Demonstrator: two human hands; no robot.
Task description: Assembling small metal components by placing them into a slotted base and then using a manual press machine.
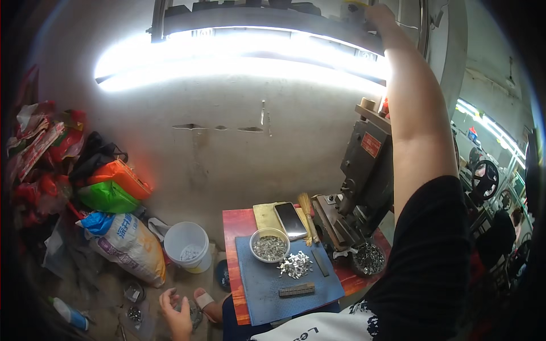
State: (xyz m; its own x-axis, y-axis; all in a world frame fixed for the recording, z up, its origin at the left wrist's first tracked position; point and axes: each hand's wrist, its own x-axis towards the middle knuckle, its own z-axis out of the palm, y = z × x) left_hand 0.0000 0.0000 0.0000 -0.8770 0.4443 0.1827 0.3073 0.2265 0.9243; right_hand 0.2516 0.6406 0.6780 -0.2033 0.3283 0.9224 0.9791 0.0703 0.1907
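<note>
My right arm is stretched up to a high shelf (273, 18). There my right hand (380, 18) is beside a greyish container with some yellow on it (354, 11); its fingers are too small and partly hidden to read. Low beside my leg, my left hand (177, 314) is open, fingers apart, holding nothing. On the blue mat (259, 307) stand a bowl of small metal parts (269, 246), a loose heap of shiny metal pieces (296, 265), a dark slotted metal block (296, 290) and a flat dark strip (320, 262).
A dark press machine (369, 165) stands at the table's right, with a round bowl of parts (369, 258) below. A phone (290, 220) and a brush (307, 219) lie at the back. Left on the floor are a white bucket (186, 245) and a stuffed sack (128, 248). A bright tube lamp (239, 57) hangs ahead.
</note>
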